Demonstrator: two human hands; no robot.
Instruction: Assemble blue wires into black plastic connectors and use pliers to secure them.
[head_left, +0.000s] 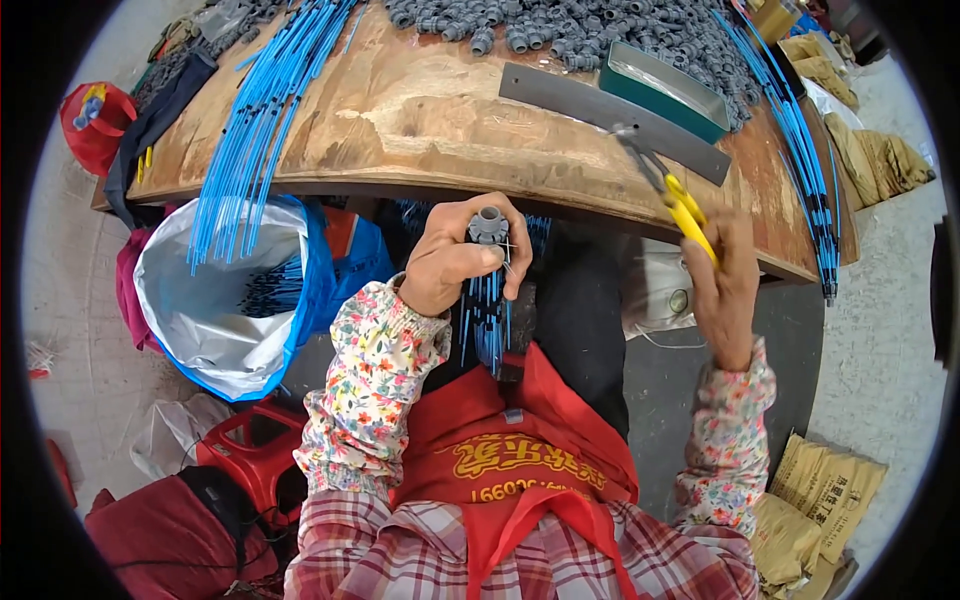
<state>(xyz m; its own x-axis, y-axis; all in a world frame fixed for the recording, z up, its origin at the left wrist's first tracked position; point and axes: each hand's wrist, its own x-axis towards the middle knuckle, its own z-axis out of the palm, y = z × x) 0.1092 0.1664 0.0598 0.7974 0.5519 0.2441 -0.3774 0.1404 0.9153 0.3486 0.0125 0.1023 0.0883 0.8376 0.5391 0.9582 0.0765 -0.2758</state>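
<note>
"Where's the grey fitting (pixel 488 227)?"

"In the left hand (pixel 440 258), just on the person's side of the table's front edge, over the lap. Its open end points up."

"How are those fingers?"

"Wrapped around it, thumb pressed across the front. Thin blue strands (pixel 487 315) hang beneath the hand."

"And the right hand (pixel 722 285)?"

"Closed around the yellow-handled pliers (pixel 688 215), well apart from the left, so there's a wide gap between them. In this view the hand crosses the table edge and the pliers' nose reaches over the wood. The nose is blurred; I can't tell whether it touches the metal strip (pixel 545 97) close by."

"What bounds the wooden table (pixel 420 130)?"

"Along the far side, a heap of grey fittings (pixel 570 25), with a green tray (pixel 668 100) behind the strip. At the left, a blue bundle (pixel 250 130) overhangs the front edge above a silver-lined bag (pixel 180 320). Another bundle (pixel 805 170) overhangs at the right."
</note>
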